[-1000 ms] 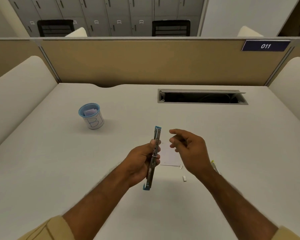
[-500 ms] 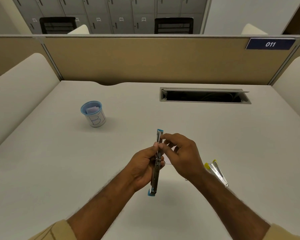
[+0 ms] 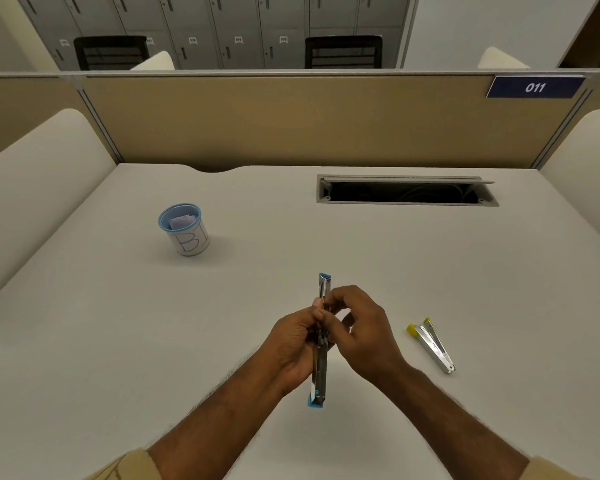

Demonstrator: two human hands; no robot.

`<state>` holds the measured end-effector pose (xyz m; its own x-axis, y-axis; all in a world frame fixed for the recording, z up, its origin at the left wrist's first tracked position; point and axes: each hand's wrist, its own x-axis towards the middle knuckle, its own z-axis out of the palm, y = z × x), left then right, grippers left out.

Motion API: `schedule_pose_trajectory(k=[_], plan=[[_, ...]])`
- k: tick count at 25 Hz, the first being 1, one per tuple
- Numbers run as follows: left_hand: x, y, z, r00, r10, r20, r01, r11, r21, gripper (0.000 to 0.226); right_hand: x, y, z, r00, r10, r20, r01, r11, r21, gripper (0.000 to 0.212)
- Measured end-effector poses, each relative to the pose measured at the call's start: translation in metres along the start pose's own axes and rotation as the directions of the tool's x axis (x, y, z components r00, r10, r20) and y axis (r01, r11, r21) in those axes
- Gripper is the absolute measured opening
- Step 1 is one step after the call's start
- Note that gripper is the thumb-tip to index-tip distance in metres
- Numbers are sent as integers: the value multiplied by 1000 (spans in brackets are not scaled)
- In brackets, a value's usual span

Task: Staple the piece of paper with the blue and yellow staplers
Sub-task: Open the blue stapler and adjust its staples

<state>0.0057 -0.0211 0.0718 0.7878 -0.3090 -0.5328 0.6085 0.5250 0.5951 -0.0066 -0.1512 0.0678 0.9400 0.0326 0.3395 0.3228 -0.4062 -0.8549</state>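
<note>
We grip the blue stapler upright in our left hand above the counter; our right hand pinches its middle. The yellow stapler lies at 3 o'clock, a cup at 11 o'clock.

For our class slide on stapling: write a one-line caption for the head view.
Both hands, left and right, hold the blue stapler unfolded; the yellow stapler lies on the desk.
</note>
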Motion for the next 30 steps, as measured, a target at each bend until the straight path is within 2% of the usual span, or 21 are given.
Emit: schedule_pose_trajectory(k=[2, 6, 9, 13, 14, 16, 19, 25, 27, 30], plan=[[3, -2, -2, 999, -26, -47, 24, 999, -48, 26, -2, 0, -1, 999, -31, -8, 31, 1000, -4, 5], [7, -1, -10, 997, -73, -33, 67, 982, -175, 28, -6, -3, 1, 997, -72, 31, 70, 996, 59, 10], [9, 0, -16, 995, -87, -38, 77, 974, -215, 25, -14, -3, 7, 998, -27, 57, 20, 992, 124, 14], [10, -6, -33, 992, -100, -79, 88, 987, -137, 28, -21, 0, 5, 992, 9, 127, -21, 995, 98, 15], [11, -7, -38, 991, -102, -89, 88, 986, -144, 28, -18, 3, 3, 992, 39, 124, -52, 994, 99, 16], [12, -8, -47, 989, -109, -96, 90, 978, -188, 27, -10, 13, -1, 990, 140, 30, -142, 986, 82, 16], [12, -8, -60, 990, -117, -83, 98, 973, -208, 27, 1, 37, -13, 947, 287, -143, -286, 958, 29, 14], [12, -9, -73, 989, -113, -92, 93, 976, -195, 28, -2, 70, -38, 873, 434, -222, -480, 843, -242, 13], [12, -11, -73, 989, -119, -90, 99, 975, -196, 28, -7, 74, -40, 863, 465, -199, -505, 803, -316, 12], [14, -13, -71, 989, -127, -82, 108, 974, -198, 28, -19, 75, -37, 822, 569, -42, -533, 740, -410, 15]])
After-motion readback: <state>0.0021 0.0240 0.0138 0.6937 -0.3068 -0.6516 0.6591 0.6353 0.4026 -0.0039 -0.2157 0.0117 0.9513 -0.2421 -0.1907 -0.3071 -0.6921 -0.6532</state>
